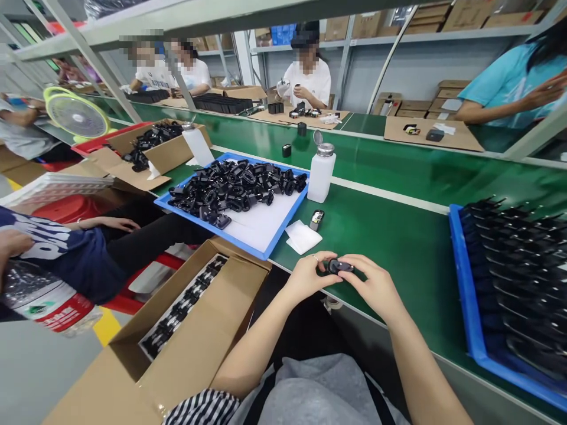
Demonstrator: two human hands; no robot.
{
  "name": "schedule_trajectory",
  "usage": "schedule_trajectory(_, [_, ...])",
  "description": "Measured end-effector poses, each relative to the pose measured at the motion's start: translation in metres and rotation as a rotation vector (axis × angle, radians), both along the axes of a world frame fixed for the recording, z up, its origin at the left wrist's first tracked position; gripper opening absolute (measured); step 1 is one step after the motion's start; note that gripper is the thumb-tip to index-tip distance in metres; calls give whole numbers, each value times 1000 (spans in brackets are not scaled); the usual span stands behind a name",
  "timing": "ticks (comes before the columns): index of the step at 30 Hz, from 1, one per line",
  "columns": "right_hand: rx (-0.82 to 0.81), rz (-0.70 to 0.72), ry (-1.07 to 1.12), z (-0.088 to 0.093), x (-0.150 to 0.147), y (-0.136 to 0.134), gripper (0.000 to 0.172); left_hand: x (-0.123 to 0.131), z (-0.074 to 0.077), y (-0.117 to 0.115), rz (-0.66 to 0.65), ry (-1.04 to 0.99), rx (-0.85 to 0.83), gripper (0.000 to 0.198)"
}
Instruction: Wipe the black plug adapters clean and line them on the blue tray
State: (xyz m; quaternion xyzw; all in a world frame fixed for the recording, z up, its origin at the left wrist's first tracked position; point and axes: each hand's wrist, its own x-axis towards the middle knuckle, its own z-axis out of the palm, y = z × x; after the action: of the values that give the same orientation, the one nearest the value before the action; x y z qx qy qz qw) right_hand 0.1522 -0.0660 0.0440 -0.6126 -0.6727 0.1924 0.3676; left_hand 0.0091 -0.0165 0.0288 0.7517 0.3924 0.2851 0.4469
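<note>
Both of my hands meet over the near edge of the green bench and pinch one small black plastic part [340, 267] between them. My left hand [308, 275] grips its left end with curled fingers; a ring shows on one finger. My right hand [371, 285] closes on its right end. Just beyond them lie a folded white cloth [303, 236] and a small dark and silver piece [316, 219]. A white dispenser bottle [321, 170] with a metal cap stands behind those.
A blue tray [266, 227] heaped with black parts sits to the left, another blue tray [465, 307] of racked black parts to the right. An open cardboard box [208, 330] of parts stands beside my lap. Other people sit along the bench and at my left.
</note>
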Motion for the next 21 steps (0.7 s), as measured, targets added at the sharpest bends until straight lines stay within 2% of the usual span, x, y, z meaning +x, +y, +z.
schedule_trajectory(8, [-80,22,-100,5,7,1,32,-2,5,-2,-15,64,63,33])
schedule_trajectory(13, [-138,58,-237,15,8,5,22,-5,10,0,-41,157,95,37])
schedule_trajectory(16, [-203,84,-318,21,7,9,22,-5,27,2,-138,301,161,32])
schedule_trajectory(21, [-305,141,-419,28,8,17,15,14,64,10,-225,840,187,21])
